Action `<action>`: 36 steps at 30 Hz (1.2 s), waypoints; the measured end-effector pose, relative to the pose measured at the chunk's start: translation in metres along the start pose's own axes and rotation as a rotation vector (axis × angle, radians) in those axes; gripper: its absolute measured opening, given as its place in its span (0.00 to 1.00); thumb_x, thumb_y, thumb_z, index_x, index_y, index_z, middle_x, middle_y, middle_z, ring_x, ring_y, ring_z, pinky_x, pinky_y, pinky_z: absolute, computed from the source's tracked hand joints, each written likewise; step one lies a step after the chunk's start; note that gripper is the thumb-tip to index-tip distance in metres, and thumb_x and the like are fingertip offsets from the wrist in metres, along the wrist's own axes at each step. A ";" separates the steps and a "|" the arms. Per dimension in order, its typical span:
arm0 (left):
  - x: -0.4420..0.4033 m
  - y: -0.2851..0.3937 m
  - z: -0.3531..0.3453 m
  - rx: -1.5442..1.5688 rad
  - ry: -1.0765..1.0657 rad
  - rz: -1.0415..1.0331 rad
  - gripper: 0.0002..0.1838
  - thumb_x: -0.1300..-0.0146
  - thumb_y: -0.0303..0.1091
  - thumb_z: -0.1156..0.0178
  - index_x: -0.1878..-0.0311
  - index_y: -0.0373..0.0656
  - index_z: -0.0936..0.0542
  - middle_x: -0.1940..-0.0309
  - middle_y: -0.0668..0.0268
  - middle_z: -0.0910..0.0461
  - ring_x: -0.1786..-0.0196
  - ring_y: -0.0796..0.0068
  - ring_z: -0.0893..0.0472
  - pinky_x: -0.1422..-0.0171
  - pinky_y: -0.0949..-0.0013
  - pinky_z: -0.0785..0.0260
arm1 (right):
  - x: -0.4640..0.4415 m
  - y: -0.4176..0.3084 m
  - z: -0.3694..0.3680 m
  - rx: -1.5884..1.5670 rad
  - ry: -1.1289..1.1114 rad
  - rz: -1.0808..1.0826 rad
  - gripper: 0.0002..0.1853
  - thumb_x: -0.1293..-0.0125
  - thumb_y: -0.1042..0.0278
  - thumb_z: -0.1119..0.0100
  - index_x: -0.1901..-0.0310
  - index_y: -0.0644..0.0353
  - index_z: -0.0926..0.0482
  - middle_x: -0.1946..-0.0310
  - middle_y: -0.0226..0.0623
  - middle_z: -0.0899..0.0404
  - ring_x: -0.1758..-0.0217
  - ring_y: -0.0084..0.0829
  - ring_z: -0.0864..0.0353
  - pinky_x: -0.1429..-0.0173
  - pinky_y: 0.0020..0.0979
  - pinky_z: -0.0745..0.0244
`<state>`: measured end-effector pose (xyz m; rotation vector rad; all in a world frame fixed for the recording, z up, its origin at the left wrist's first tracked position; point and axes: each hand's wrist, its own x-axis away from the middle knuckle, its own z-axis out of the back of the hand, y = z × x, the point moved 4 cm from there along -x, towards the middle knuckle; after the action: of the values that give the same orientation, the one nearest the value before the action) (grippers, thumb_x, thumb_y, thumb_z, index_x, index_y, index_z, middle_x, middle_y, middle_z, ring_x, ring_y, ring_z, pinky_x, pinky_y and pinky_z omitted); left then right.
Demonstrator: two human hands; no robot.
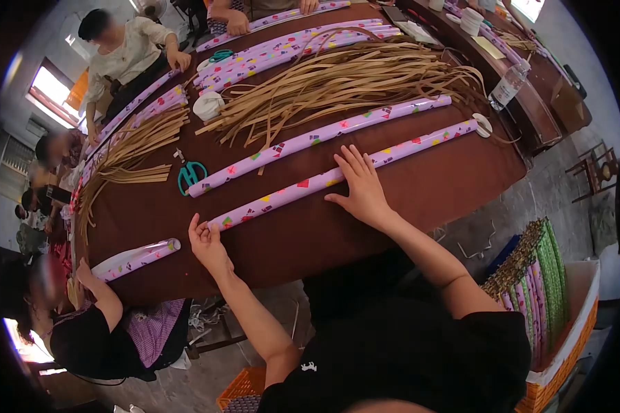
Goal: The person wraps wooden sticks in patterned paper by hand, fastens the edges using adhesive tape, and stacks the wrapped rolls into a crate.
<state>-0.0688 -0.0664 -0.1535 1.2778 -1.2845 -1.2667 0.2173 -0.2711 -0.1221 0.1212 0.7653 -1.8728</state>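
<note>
A long lilac patterned roll (289, 193) lies across the brown tabletop in front of me. My left hand (209, 244) is at its left end, palm partly up, fingers bent; whether they grip the end I cannot tell. My right hand (358, 184) rests with spread fingers against the roll, right of its middle. Just beyond lies a second lilac roll (324, 138), parallel to the first. Teal-handled scissors (192, 176) sit by its left end. At the near roll's right end is a white round object (483, 125).
Brown strips (337, 76) are heaped behind the rolls, near a white tape roll (208, 106). A bottle (510, 85) stands at the right edge. Co-workers (127, 51) sit around the table; one at left touches a shorter roll (141, 260). A basket (577, 337) of rolls stands at lower right.
</note>
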 end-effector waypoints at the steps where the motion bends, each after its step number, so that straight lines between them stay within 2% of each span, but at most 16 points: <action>1: 0.000 0.000 0.000 -0.008 0.001 0.004 0.26 0.39 0.15 0.41 0.37 0.40 0.29 0.56 0.67 0.28 0.58 0.81 0.28 0.50 0.79 0.33 | -0.001 0.000 0.002 0.007 0.002 -0.002 0.40 0.44 0.50 0.31 0.35 0.64 0.34 0.31 0.49 0.39 0.23 0.45 0.50 0.22 0.50 0.60; 3: -0.001 -0.001 0.000 -0.012 -0.004 -0.004 0.25 0.39 0.15 0.41 0.38 0.40 0.28 0.56 0.67 0.28 0.57 0.80 0.27 0.50 0.79 0.33 | -0.002 0.002 0.008 0.035 0.076 -0.098 0.39 0.42 0.47 0.34 0.36 0.65 0.33 0.31 0.48 0.39 0.22 0.45 0.52 0.23 0.56 0.63; 4: -0.001 -0.001 0.001 -0.023 -0.005 -0.013 0.25 0.39 0.15 0.41 0.38 0.40 0.28 0.56 0.67 0.28 0.56 0.80 0.27 0.49 0.78 0.33 | -0.002 0.003 0.008 0.039 0.076 -0.104 0.39 0.42 0.47 0.34 0.36 0.65 0.33 0.31 0.48 0.39 0.22 0.45 0.52 0.23 0.56 0.63; 6: -0.001 -0.002 0.001 -0.034 -0.013 -0.019 0.24 0.38 0.16 0.41 0.39 0.40 0.28 0.56 0.67 0.28 0.55 0.79 0.26 0.49 0.78 0.33 | -0.003 0.009 0.009 0.169 0.135 -0.238 0.36 0.38 0.45 0.39 0.36 0.65 0.32 0.30 0.46 0.39 0.21 0.45 0.53 0.25 0.63 0.68; 9: -0.002 -0.002 0.001 -0.035 -0.021 -0.028 0.23 0.38 0.16 0.41 0.39 0.39 0.27 0.56 0.67 0.27 0.54 0.79 0.26 0.48 0.77 0.33 | 0.000 0.017 0.001 0.248 0.142 -0.216 0.32 0.34 0.47 0.43 0.36 0.62 0.32 0.29 0.44 0.40 0.20 0.43 0.56 0.25 0.63 0.72; 13: -0.002 -0.003 0.001 -0.041 -0.017 -0.018 0.21 0.37 0.16 0.41 0.40 0.39 0.26 0.57 0.66 0.27 0.55 0.79 0.26 0.48 0.78 0.33 | 0.001 0.023 0.002 0.200 0.096 -0.244 0.32 0.32 0.48 0.45 0.35 0.62 0.34 0.29 0.44 0.41 0.20 0.42 0.58 0.25 0.63 0.72; 16: -0.003 -0.003 0.000 -0.070 -0.006 -0.016 0.20 0.37 0.16 0.42 0.41 0.39 0.26 0.56 0.66 0.27 0.55 0.80 0.26 0.48 0.78 0.33 | 0.003 0.030 0.001 0.169 0.087 -0.218 0.32 0.31 0.48 0.47 0.33 0.62 0.37 0.28 0.44 0.43 0.20 0.41 0.59 0.24 0.62 0.73; 18: -0.002 -0.001 0.000 -0.064 -0.019 -0.020 0.20 0.37 0.16 0.42 0.41 0.39 0.26 0.56 0.66 0.27 0.55 0.80 0.26 0.48 0.78 0.33 | 0.001 0.021 0.003 0.212 0.155 -0.198 0.33 0.32 0.48 0.46 0.35 0.65 0.35 0.30 0.47 0.39 0.21 0.43 0.55 0.25 0.64 0.70; 20: -0.001 -0.002 0.000 -0.062 -0.033 -0.022 0.20 0.37 0.16 0.42 0.41 0.38 0.26 0.56 0.66 0.27 0.55 0.80 0.26 0.48 0.78 0.34 | -0.007 0.006 0.003 0.153 0.098 -0.181 0.35 0.32 0.46 0.48 0.32 0.64 0.38 0.27 0.44 0.44 0.19 0.40 0.60 0.24 0.61 0.74; 25: -0.001 0.000 0.000 -0.094 -0.018 -0.039 0.20 0.36 0.16 0.42 0.41 0.38 0.25 0.57 0.66 0.26 0.54 0.79 0.26 0.47 0.77 0.33 | -0.018 0.001 -0.003 0.284 0.025 -0.093 0.39 0.33 0.42 0.48 0.31 0.65 0.40 0.27 0.44 0.44 0.20 0.39 0.56 0.23 0.58 0.73; 28: -0.001 0.000 -0.002 -0.083 -0.021 -0.045 0.20 0.37 0.16 0.42 0.42 0.38 0.25 0.56 0.66 0.25 0.53 0.78 0.26 0.46 0.77 0.33 | -0.014 0.010 0.000 0.227 -0.052 -0.038 0.36 0.32 0.47 0.47 0.31 0.64 0.41 0.27 0.44 0.43 0.21 0.39 0.54 0.23 0.57 0.71; 30: 0.000 0.001 -0.003 -0.086 -0.016 -0.036 0.19 0.37 0.16 0.42 0.42 0.37 0.25 0.55 0.65 0.25 0.53 0.78 0.26 0.46 0.77 0.33 | -0.014 0.017 0.001 0.122 -0.079 0.033 0.32 0.32 0.57 0.45 0.30 0.62 0.41 0.28 0.42 0.42 0.21 0.40 0.53 0.22 0.55 0.69; 31: 0.000 0.001 -0.003 -0.088 -0.012 -0.030 0.19 0.37 0.16 0.42 0.42 0.37 0.24 0.54 0.65 0.25 0.52 0.78 0.25 0.46 0.77 0.33 | -0.014 0.021 0.003 0.122 -0.079 0.033 0.32 0.32 0.57 0.45 0.30 0.62 0.41 0.28 0.42 0.42 0.21 0.40 0.53 0.22 0.55 0.69; 33: 0.000 0.001 -0.003 -0.091 -0.014 -0.029 0.19 0.37 0.16 0.42 0.42 0.37 0.24 0.53 0.64 0.25 0.52 0.78 0.25 0.46 0.76 0.33 | -0.015 0.028 0.007 -0.128 -0.087 0.011 0.32 0.36 0.66 0.42 0.32 0.62 0.40 0.30 0.44 0.40 0.21 0.40 0.52 0.21 0.53 0.67; 34: 0.000 0.001 -0.003 -0.095 -0.017 -0.028 0.19 0.36 0.16 0.42 0.43 0.37 0.24 0.53 0.64 0.24 0.51 0.78 0.25 0.46 0.76 0.33 | -0.017 0.029 0.009 -0.129 -0.088 0.012 0.32 0.36 0.66 0.42 0.32 0.62 0.40 0.30 0.44 0.40 0.21 0.40 0.52 0.21 0.53 0.67; 36: 0.000 0.001 -0.002 -0.091 -0.016 -0.036 0.18 0.36 0.16 0.42 0.43 0.37 0.24 0.52 0.63 0.24 0.51 0.77 0.25 0.45 0.76 0.33 | -0.018 0.030 0.014 -0.352 -0.032 -0.045 0.33 0.37 0.67 0.40 0.31 0.62 0.40 0.30 0.44 0.39 0.21 0.41 0.52 0.21 0.50 0.66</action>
<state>-0.0668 -0.0668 -0.1525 1.2331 -1.2061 -1.3484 0.2550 -0.2715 -0.1165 -0.1499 1.0697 -1.7483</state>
